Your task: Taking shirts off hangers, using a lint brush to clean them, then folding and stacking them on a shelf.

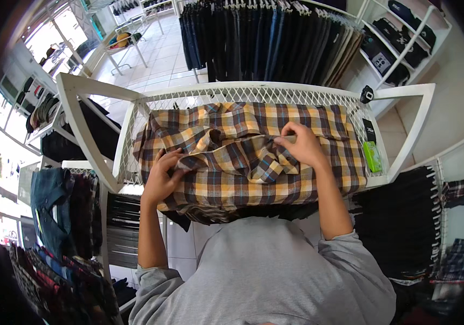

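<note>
A yellow, brown and white plaid shirt [232, 191] lies spread across a white metal mesh rack in front of me, its collar part bunched up in the middle. My left hand [165, 174] is at the left of the bunched part, thumb and fingers pinching the edge of the cloth. On the right, my right hand [301, 146] pinches the raised fabric near the collar between thumb and forefinger. Dark cloth shows below the shirt's near edge.
The mesh rack [264, 90] has raised white side frames. A green packet [372, 156], a black tag [368, 130] and a small black device [366, 94] are at its right side. Trousers [268, 44] hang beyond it; shirts [53, 211] hang at left, black garments [398, 219] at right.
</note>
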The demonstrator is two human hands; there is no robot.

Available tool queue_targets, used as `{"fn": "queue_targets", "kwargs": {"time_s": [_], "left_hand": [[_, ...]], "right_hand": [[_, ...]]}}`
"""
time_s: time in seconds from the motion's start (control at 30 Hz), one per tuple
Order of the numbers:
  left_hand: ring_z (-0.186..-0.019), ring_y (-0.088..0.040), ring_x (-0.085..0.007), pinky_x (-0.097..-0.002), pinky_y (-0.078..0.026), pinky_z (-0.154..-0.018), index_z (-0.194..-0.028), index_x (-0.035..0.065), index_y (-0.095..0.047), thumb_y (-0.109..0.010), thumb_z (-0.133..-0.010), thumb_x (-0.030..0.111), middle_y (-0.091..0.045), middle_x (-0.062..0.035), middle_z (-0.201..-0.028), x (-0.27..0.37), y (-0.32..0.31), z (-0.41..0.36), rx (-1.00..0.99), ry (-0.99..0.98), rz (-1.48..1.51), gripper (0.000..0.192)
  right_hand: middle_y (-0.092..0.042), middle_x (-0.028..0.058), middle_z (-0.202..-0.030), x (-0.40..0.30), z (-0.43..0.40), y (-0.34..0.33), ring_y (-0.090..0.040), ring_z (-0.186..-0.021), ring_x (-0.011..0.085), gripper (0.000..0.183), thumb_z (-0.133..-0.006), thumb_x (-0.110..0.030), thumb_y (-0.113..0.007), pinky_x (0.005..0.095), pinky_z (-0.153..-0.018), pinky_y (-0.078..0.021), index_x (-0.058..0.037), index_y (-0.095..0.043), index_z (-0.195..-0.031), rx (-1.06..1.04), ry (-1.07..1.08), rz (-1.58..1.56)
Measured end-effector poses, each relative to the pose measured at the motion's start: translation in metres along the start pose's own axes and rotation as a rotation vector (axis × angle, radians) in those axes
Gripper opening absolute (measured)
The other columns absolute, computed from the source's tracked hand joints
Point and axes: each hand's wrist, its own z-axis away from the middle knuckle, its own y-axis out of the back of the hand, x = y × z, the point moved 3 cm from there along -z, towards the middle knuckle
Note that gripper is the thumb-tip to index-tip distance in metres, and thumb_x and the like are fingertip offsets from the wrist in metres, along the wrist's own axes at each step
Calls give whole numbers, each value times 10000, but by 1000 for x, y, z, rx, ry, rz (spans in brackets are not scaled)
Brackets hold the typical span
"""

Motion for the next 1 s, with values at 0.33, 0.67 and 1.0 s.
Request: {"fn": "queue_targets", "kwargs": {"time_s": [0.33,0.67,1.0], "left_hand": [[-651,-514,-79,-274,-425,-600,-884,-2,-652,-503,-1074,324,-581,-8,-639,-31,37,-89,384,235,395,406],[-989,-595,-355,-442,-454,-882,-1059,20,-706,-625,-982,297,-660,-179,-1036,43,-7,-29,748,253,-177,299],[-1069,-615,-224,-352,-477,-958,-1326,-41,-499,-682,-939,522,-607,-140,-1219,7,-124,112,1018,596,1026,708]], "right_hand": [[-678,122,-844,24,15,148,-655,-798,216,229,-1010,-252,-598,349,-744,-497,-44,-613,-1103,674,84,-163],[-644,163,-1020,107,78,93,-630,-970,355,298,-910,-228,-707,451,-840,-504,-50,-649,-1142,826,65,264],[-559,53,-948,44,177,-10,-570,-874,255,349,-782,-273,-845,383,-759,-469,-125,-700,-1062,410,655,292]]}}
